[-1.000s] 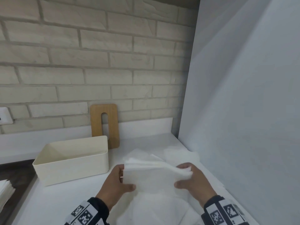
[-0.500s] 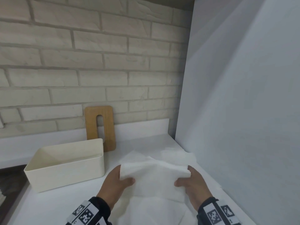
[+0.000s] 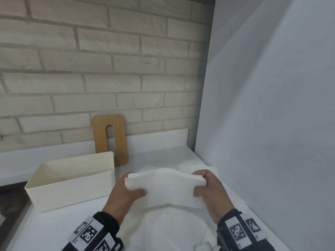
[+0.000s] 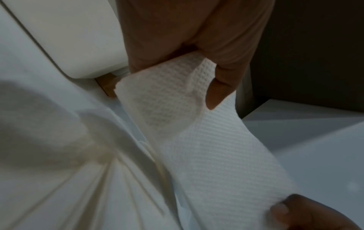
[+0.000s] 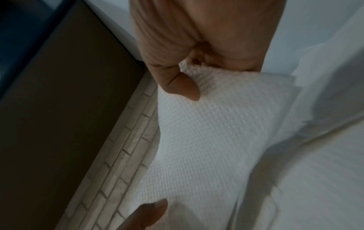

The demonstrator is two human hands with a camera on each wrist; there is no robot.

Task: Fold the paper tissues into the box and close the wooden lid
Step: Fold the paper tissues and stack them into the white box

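I hold a folded bundle of white paper tissues (image 3: 168, 189) above the counter with both hands. My left hand (image 3: 126, 192) pinches its left end, thumb on top, and my right hand (image 3: 206, 189) pinches its right end. The embossed tissue (image 4: 206, 140) runs between thumb and fingers in the left wrist view, and the tissue (image 5: 206, 140) does the same in the right wrist view. The open cream box (image 3: 72, 189) stands to the left of my hands. The wooden lid (image 3: 101, 134) with its slot leans upright against the brick wall behind the box.
More white tissue sheets (image 3: 174, 230) lie spread on the white counter (image 3: 45, 230) under my hands. A tall white panel (image 3: 272, 124) closes off the right side. The brick wall (image 3: 108, 69) stands behind. A dark surface (image 3: 9, 205) lies left of the counter.
The tissue bundle is pressed into a flatter, narrower fold between my hands. The view has shifted right, so the box and lid sit further left.
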